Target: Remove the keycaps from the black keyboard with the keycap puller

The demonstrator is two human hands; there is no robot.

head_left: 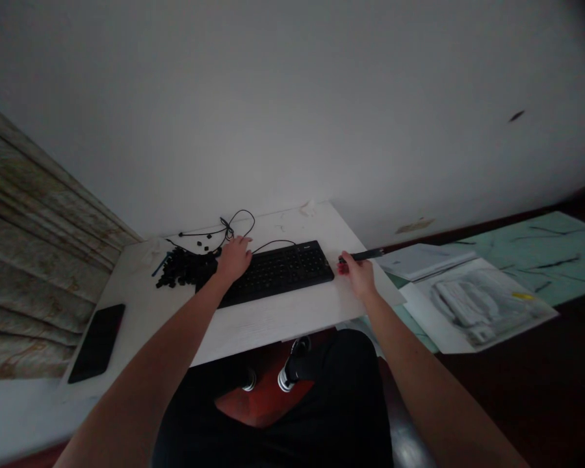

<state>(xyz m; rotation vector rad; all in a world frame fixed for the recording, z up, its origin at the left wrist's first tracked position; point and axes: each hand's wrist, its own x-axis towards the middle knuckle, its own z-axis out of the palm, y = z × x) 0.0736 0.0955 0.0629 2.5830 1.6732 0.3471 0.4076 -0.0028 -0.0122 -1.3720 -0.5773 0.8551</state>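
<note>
A black keyboard (287,266) lies slightly slanted on the white table, its right part bare to view. My left hand (234,255) rests over its upper left end with the fingers stretched out, and covers part of the keys. Right beside that hand is a heap of small black keycaps (178,265), a few of them lying loose. My right hand (359,274) is closed around a slim black tool (368,254) with a red part near its left end, just off the keyboard's right edge. The tool's exact kind is too blurred to tell.
The keyboard's black cable (244,211) loops behind my left hand. A black phone or tablet (97,341) lies at the left of the white table (258,331). To the right, papers and a plastic-wrapped packet (468,302) lie on a lower green marbled surface (556,253). A curtain (24,260) hangs at left.
</note>
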